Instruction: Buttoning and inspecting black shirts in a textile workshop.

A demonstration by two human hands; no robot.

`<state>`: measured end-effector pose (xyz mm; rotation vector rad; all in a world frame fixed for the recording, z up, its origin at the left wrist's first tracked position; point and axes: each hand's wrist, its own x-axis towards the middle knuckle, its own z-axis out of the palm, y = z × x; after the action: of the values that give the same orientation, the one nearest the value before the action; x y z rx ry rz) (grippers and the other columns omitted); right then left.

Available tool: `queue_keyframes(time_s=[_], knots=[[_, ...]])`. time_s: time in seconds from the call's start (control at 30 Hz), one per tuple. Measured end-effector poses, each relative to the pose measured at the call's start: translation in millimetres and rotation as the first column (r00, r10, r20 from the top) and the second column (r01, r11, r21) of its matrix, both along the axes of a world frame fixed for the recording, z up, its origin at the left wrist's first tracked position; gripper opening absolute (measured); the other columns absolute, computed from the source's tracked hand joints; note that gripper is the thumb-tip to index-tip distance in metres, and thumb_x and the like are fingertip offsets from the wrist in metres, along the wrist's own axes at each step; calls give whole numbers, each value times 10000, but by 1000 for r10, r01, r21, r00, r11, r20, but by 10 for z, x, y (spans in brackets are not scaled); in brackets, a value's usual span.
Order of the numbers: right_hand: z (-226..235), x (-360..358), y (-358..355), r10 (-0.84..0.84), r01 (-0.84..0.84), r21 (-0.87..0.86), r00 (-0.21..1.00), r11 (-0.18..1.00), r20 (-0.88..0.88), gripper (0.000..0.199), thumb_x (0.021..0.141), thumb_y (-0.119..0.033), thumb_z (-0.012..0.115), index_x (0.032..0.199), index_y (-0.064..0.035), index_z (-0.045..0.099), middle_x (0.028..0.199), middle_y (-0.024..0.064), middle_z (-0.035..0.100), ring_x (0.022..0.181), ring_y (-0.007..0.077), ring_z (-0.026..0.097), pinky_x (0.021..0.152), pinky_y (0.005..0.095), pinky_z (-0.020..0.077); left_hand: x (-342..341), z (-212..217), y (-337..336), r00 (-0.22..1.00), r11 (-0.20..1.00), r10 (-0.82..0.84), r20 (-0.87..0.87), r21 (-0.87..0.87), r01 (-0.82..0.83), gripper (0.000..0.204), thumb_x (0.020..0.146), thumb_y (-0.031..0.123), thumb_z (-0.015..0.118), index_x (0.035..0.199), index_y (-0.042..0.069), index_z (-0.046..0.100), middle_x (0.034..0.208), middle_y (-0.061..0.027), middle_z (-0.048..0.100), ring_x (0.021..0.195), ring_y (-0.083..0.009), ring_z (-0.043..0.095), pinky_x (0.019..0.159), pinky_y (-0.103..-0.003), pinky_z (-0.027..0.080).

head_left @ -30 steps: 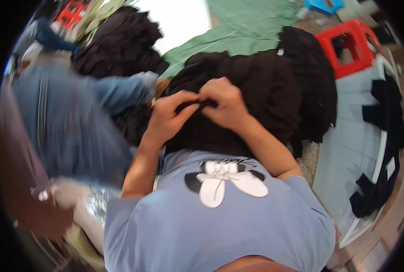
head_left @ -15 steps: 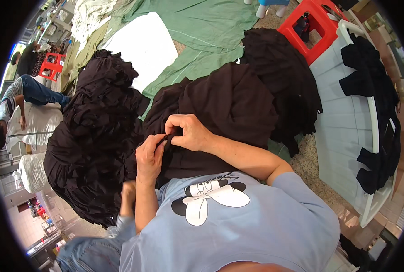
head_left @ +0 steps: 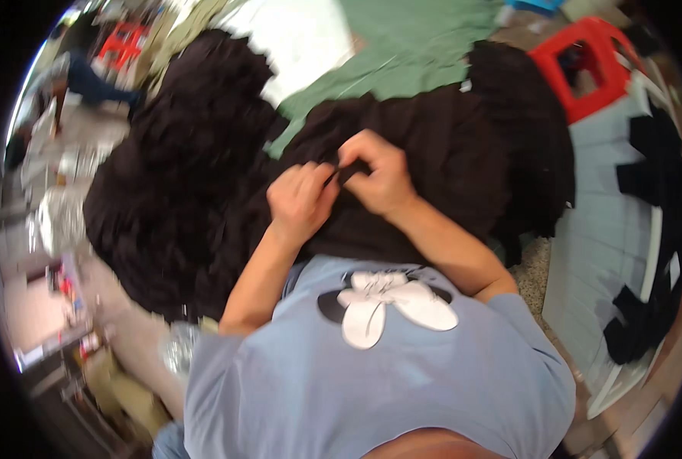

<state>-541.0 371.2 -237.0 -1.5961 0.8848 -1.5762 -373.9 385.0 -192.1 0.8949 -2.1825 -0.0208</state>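
Note:
Dark cloth [head_left: 444, 157] lies heaped in front of me, close against my shirt. My left hand [head_left: 301, 203] is closed with its fingertips pinching a bit of this cloth. Facing it, my right hand [head_left: 381, 176] also has thumb and forefinger closed on the cloth, the fingers curled. Between the two hands a short dark strip of the cloth shows; motion blur hides its exact edge. A tall, ruffled pile of dark fabric pieces [head_left: 180, 164] rises to the left of my hands. Another dark stack [head_left: 532, 141] stands on the right, beside the cloth.
A green sheet [head_left: 425, 42] and a white sheet [head_left: 303, 46] spread beyond the piles. To the right are a red plastic stool [head_left: 582, 65] and a pale grey panel [head_left: 597, 229] with black garments [head_left: 659, 172] along it. Someone's blue-clad leg [head_left: 100, 84] shows at far left.
Both hands have moved farther from my body, still pinching the cloth close together. The view has shifted and blurred, and the bare foot and jeans at lower left have mostly left the picture.

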Motion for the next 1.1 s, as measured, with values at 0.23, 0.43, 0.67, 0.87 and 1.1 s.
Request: queue_keyframes(time_s=[0.23, 0.43, 0.67, 0.87, 1.1], knots=[[95, -78, -2, 13, -16, -105, 999, 994, -30, 271, 661, 114, 665, 878, -38, 607, 936, 108, 632, 794, 246, 648, 696, 322, 532, -85, 25, 100, 947, 946, 172, -270, 314, -82, 197, 808, -14, 742, 979, -2, 644, 814, -105, 610, 670, -283, 619, 612, -326, 491], [119, -86, 11, 28, -106, -274, 961, 956, -276, 302, 657, 103, 668, 923, -39, 644, 949, 101, 607, 766, 279, 632, 639, 348, 527, 165, 79, 66, 760, 475, 399, -512, 825, 307, 110, 960, 98, 636, 973, -8, 665, 955, 18, 633, 915, -59, 557, 853, -221, 421], [285, -70, 47, -272, -7, -558, 869, 830, -414, 266, 683, -5, 753, 921, -108, 695, 894, -3, 634, 808, 189, 626, 778, 351, 430, 229, 102, 44, 628, 280, 522, -578, 811, 514, 144, 983, 142, 637, 1026, 15, 688, 984, 31, 657, 939, -48, 569, 887, -212, 423], [302, -48, 82, -261, -37, -519, 833, 854, -489, 257, 689, -7, 743, 921, -105, 691, 972, 13, 659, 898, 209, 632, 825, 372, 435, 250, 91, 45, 591, 307, 534, -605, 789, 532, 154, 994, 152, 631, 1033, 15, 689, 978, 28, 662, 926, -42, 575, 869, -204, 431], [348, -62, 92, 152, -229, -122, 880, 966, -449, 279, 691, 68, 661, 941, -55, 659, 1041, 115, 662, 989, 303, 626, 911, 399, 468, 297, 180, 72, 664, 343, 480, -573, 819, 459, 183, 987, 181, 652, 1000, 3, 694, 895, 48, 640, 855, -20, 536, 771, -192, 440]])
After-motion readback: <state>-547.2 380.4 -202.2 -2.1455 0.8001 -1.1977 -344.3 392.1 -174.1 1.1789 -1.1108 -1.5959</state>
